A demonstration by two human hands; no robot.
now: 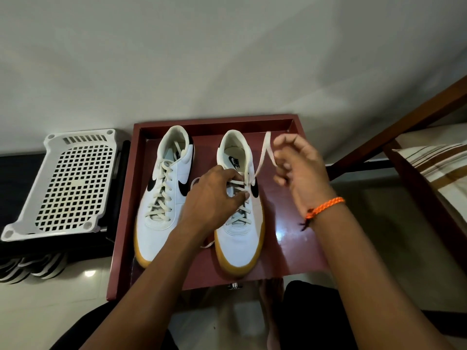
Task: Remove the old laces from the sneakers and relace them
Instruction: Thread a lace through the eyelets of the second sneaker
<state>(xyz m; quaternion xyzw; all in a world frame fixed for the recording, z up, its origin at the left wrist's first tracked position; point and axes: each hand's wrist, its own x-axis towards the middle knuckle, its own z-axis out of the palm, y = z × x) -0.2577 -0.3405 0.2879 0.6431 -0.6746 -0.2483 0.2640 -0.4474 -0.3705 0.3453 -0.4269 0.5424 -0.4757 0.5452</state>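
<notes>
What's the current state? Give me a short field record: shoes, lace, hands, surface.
surface: red tray, both sneakers on it
left sneaker: fully laced, untouched
right sneaker: partly unlaced near the top
lace end: pulled up and out to the right side
left hand: pressing on right sneaker's laces
right hand: raised, pinching the lace end

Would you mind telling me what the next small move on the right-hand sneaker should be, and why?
Probably keep drawing the lace end up and out of its eyelet. The right hand has it pinched in a raised loop beside the right-hand sneaker, while the left hand presses on the crossed lacing. The upper eyelets look emptied; the lower rows are still threaded, so unlacing seems unfinished.
</notes>
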